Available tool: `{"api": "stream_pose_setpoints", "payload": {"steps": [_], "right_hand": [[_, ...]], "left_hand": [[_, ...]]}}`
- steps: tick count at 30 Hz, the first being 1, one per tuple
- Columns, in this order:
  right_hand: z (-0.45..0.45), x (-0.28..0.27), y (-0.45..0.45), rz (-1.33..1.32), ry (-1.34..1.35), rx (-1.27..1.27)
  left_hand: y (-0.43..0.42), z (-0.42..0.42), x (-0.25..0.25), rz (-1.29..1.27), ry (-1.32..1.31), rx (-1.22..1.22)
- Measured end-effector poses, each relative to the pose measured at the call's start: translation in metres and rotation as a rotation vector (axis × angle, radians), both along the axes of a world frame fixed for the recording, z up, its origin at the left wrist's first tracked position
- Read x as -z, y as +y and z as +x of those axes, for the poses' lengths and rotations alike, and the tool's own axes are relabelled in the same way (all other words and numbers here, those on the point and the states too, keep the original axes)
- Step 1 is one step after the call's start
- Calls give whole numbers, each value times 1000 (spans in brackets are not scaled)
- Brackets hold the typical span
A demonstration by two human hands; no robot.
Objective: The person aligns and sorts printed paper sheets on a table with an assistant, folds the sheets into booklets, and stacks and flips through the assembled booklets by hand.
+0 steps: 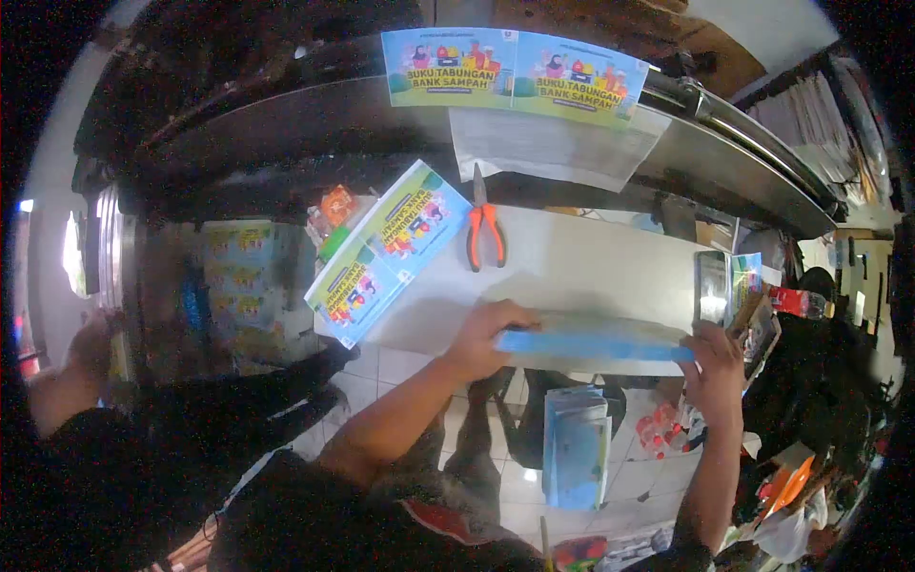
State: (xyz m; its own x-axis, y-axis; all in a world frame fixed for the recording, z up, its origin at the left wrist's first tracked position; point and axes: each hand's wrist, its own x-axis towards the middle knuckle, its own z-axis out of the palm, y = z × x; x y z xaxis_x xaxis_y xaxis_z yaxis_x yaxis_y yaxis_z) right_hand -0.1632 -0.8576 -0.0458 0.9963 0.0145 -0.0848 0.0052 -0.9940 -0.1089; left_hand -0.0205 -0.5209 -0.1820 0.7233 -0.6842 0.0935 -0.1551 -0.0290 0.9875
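Note:
My left hand [484, 341] and my right hand [713, 367] grip opposite ends of a stack of printed sheets [596, 345]. The stack is seen nearly edge-on, with a light blue edge facing me, above the front of a white tabletop [572, 267]. Red-handled pliers [485, 234] lie behind it, jaws pointing away from me. Left of the pliers, a printed cover sheet [386, 253] sits at a slant, with two "Buku Tabungan Bank Sampah" panels. A similar cover sheet [515, 76] rests on the dark machine at the back.
A phone [711, 286] lies at the table's right end near a red-labelled bottle [796, 302]. Blue booklets [576, 448] are stacked below the table's front edge, beside clear bottles with red caps [662, 431]. Another person's arm [76, 377] shows at far left.

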Motion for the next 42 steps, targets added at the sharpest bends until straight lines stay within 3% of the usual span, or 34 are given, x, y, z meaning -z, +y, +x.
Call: {"api": "stream_pose_setpoints", "payload": {"steps": [2, 3, 5, 8, 10, 12, 14, 16, 17, 20, 21, 22, 26, 27, 29, 33, 35, 37, 42], "right_hand": [[0, -9, 21, 27, 19, 111], [6, -2, 30, -8, 182, 132], [15, 9, 49, -9, 132, 84], [24, 13, 62, 108, 42, 14], [20, 13, 51, 99, 253, 74], [-1, 15, 45, 136, 133, 76], [-22, 8, 47, 387, 28, 428], [-37, -4, 60, 377, -20, 488], [-43, -10, 68, 421, 15, 679], [-66, -11, 90, 339, -25, 841], [-73, -13, 101, 516, -43, 922], [-77, -17, 109, 690, -71, 996], [-87, -51, 149, 662, -65, 1077], [-90, -57, 157, 649, -66, 1026], [-109, -55, 169, 803, -41, 1091], [-125, -64, 180, 917, -107, 1039], [-122, -75, 181, 748, 64, 1028], [-112, -78, 185, 722, 44, 1020], [-64, -58, 202, 691, -50, 932]], "left_hand": [[8, -3, 0, -73, -42, -15], [12, -4, 1, 55, 3, -14], [16, 0, 4, 232, 82, 24], [25, 7, -6, 265, 92, 91], [50, 15, -25, 345, -10, 112], [91, 20, -51, 656, -175, -112], [140, 33, -48, 881, -454, -245], [158, 45, -60, 1001, -429, -207], [160, 54, -65, 1112, -415, -178], [133, 73, -68, 1195, -438, -117], [116, 78, -83, 1276, -277, -51], [113, 85, -77, 1265, -288, -53], [99, 81, -58, 1209, -298, 35], [98, 71, -36, 1329, -482, -35], [101, 70, -63, 1418, -888, 99], [121, 76, -61, 1332, -662, 79], [122, 81, -67, 1341, -714, 139], [124, 78, -83, 1306, -617, 90], [125, 69, -180, 1186, -403, 41]]}}
